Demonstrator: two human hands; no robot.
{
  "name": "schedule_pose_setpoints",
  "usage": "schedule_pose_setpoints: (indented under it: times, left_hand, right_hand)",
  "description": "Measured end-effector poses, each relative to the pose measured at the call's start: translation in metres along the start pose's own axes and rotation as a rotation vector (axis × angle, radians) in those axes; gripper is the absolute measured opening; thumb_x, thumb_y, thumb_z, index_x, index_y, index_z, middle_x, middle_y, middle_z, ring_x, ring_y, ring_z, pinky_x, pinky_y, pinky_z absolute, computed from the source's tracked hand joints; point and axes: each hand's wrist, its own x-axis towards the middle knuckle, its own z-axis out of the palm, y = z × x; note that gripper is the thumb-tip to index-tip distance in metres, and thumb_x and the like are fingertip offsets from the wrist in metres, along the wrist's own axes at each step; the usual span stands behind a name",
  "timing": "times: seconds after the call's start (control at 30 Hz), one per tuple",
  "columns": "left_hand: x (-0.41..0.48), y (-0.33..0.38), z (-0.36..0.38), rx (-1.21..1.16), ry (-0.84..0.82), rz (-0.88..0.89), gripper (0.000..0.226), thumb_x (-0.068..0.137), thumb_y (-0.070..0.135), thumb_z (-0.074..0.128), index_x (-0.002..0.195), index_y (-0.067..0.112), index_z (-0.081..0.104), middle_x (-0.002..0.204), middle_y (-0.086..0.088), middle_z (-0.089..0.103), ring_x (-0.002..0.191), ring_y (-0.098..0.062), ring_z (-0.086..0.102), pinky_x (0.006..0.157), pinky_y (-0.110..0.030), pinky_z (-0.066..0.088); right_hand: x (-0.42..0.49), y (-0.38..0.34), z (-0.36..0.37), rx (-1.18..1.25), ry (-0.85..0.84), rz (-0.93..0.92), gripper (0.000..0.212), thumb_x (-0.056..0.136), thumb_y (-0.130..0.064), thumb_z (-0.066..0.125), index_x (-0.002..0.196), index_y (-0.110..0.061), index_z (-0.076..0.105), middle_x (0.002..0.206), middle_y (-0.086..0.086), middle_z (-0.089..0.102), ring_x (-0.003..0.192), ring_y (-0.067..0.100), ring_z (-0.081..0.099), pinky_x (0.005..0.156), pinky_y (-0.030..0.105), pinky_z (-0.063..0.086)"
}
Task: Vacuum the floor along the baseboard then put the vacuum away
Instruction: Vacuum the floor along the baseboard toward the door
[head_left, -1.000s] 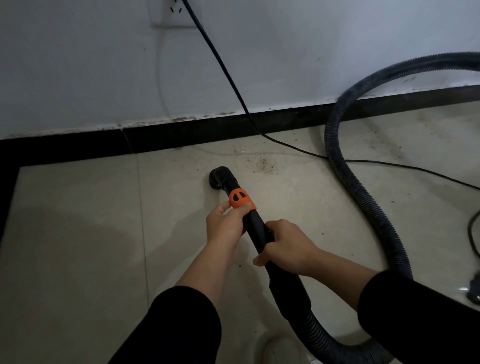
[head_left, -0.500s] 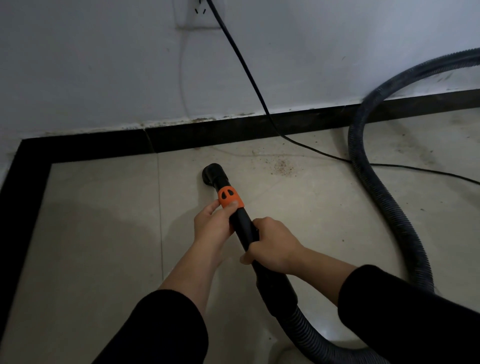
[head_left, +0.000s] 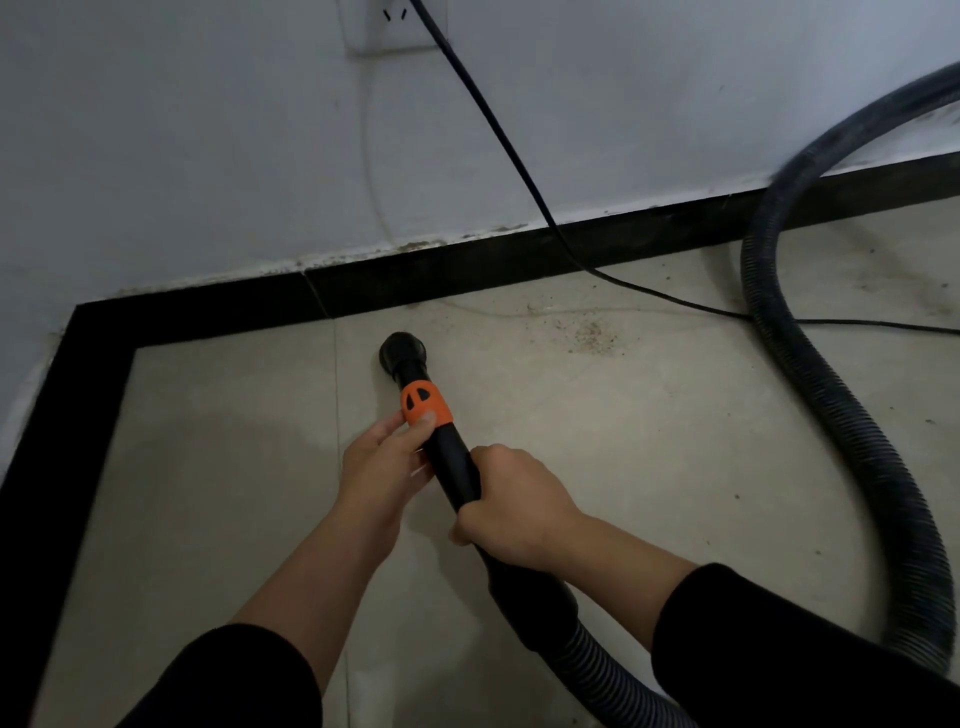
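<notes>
Two hands grip the vacuum wand (head_left: 453, 460): left hand (head_left: 382, 462) by the orange collar (head_left: 423, 405), right hand (head_left: 511, 512) behind.

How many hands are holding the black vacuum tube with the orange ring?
2. The left hand grips the black plastic vacuum tube at its orange ring; the right hand grips the tube just behind, nearer the grey ribbed hose. None seem hidden.

wall socket (head_left: 395, 26) cut off at top; hose (head_left: 893, 493) blurred at right edge.

Nozzle (head_left: 402, 351) sits before the baseboard (head_left: 467, 280); debris (head_left: 592, 338) to its right; hose (head_left: 831, 395) farther right, perhaps touching the wall (head_left: 208, 130).
</notes>
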Motion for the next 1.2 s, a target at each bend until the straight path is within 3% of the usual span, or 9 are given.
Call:
schedule_pose_setpoints:
  times: [0.43, 0.7, 0.87, 1.2]
  left_hand:
    - [0.024, 0.016, -0.005, 0.058, 0.011, 0.046, 0.03, 0.093, 0.02, 0.06, 0.122, 0.016, 0.061, 0.111, -0.005, 0.069, 0.1, -0.016, 0.065, 0.073, -0.024, 0.051]
    - [0.039, 0.02, -0.008, 0.032, 0.042, 0.068, 0.033, 0.092, 0.018, 0.06, 0.124, 0.011, 0.061, 0.11, -0.006, 0.069, 0.101, -0.018, 0.065, 0.08, -0.028, 0.051]
    - [0.05, 0.026, -0.008, 0.018, 0.055, 0.073, 0.032, 0.094, 0.016, 0.059, 0.124, 0.009, 0.061, 0.11, -0.007, 0.069, 0.102, -0.02, 0.065, 0.081, -0.029, 0.051]
    - [0.057, 0.025, -0.011, 0.012, 0.049, 0.063, 0.032, 0.094, 0.015, 0.058, 0.124, 0.007, 0.062, 0.111, -0.01, 0.069, 0.104, -0.022, 0.065, 0.084, -0.03, 0.052]
  right_hand:
    - [0.028, -0.014, -0.003, 0.054, -0.007, -0.019, 0.027, 0.074, -0.021, 0.069, 0.096, -0.014, 0.055, 0.09, 0.004, 0.06, 0.079, 0.024, 0.061, 0.066, 0.031, 0.051]
    - [0.041, -0.019, -0.006, 0.021, 0.013, -0.079, 0.022, 0.074, -0.018, 0.064, 0.087, -0.016, 0.046, 0.081, 0.0, 0.051, 0.072, 0.022, 0.053, 0.049, 0.025, 0.033]
    - [0.053, -0.023, -0.006, 0.035, 0.007, -0.088, 0.023, 0.077, -0.017, 0.064, 0.088, -0.016, 0.044, 0.076, -0.002, 0.046, 0.07, 0.02, 0.05, 0.048, 0.024, 0.032]
    - [0.055, -0.023, -0.006, 0.035, 0.009, -0.092, 0.022, 0.077, -0.016, 0.061, 0.09, -0.015, 0.044, 0.086, 0.002, 0.05, 0.074, 0.021, 0.051, 0.053, 0.027, 0.038]
